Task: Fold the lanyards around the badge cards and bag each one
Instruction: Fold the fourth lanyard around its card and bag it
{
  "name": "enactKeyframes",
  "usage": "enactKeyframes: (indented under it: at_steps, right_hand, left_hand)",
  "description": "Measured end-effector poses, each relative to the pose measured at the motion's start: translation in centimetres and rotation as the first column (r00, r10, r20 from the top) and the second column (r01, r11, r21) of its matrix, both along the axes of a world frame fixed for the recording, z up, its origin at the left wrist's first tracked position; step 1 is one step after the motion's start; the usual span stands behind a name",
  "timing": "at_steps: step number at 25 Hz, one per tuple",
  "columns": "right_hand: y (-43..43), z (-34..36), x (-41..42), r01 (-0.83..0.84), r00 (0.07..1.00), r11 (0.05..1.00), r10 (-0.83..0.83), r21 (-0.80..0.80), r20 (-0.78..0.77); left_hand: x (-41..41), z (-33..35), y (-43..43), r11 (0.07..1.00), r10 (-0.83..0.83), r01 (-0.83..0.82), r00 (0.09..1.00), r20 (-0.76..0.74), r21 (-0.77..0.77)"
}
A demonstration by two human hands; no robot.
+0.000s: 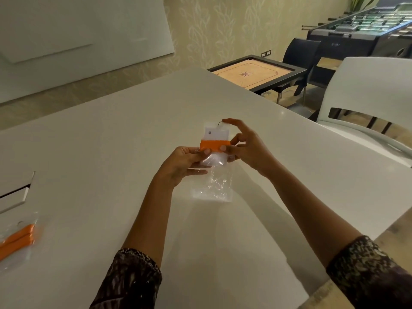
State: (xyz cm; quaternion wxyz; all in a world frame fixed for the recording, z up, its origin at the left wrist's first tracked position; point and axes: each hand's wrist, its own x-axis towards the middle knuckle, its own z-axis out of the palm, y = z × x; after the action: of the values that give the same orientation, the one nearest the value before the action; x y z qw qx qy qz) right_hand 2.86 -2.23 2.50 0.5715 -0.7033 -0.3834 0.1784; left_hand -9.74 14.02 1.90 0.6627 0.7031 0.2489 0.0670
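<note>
A white badge card [216, 133] with an orange lanyard [213, 145] wound across its middle is held above the white table [111, 141]. Its lower end sits in the mouth of a clear plastic bag [214, 186] that hangs down from my hands. My left hand [180, 163] pinches the bag's left edge and the wrapped card with the thumb on the orange band. My right hand [243, 146] pinches the right side of the band, its forefinger raised by the metal hook [219, 122] at the card's top.
At the table's left edge lies another clear bag with an orange lanyard [17, 239] inside. A white flap panel [15, 195] is set into the table at left. A white chair [367, 103] stands at right; a carrom board [252, 73] and foosball table [361, 27] stand beyond.
</note>
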Motion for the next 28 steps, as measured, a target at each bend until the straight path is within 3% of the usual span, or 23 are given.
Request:
enactKeyframes:
  at_steps: [3,7,10,21,24,28]
  right_hand:
    - [-0.4,0.3,0.5,-0.050,0.999,0.999,0.050,-0.011,-0.001]
    - [-0.6,0.4,1.3,-0.044,0.998,0.999,0.045,-0.023,0.045]
    - [-0.8,0.3,1.6,-0.049,0.994,0.997,0.054,-0.058,0.092]
    - [-0.2,-0.4,0.3,-0.109,0.994,0.993,0.110,-0.051,0.010]
    - [0.1,-0.5,0.1,-0.073,0.997,0.997,0.073,-0.032,0.002]
    - [0.1,-1.1,-0.5,-0.137,0.987,0.985,0.145,-0.102,0.069]
  left_hand:
    - [0.1,-0.2,-0.2,0.994,0.039,-0.033,0.997,0.062,-0.100]
    - [0.3,-0.7,-0.9,0.989,0.098,-0.081,0.985,0.139,-0.120]
    - [0.2,-0.5,-1.2,0.985,0.163,-0.149,0.971,0.173,-0.090]
    - [1.1,-0.3,-3.2,0.932,0.363,-0.358,0.915,0.179,-0.062]
    - [1.6,-0.3,-3.9,0.891,0.453,-0.451,0.872,0.185,-0.052]
    - [2.2,-0.2,-4.7,0.850,0.522,-0.524,0.820,0.233,-0.060]
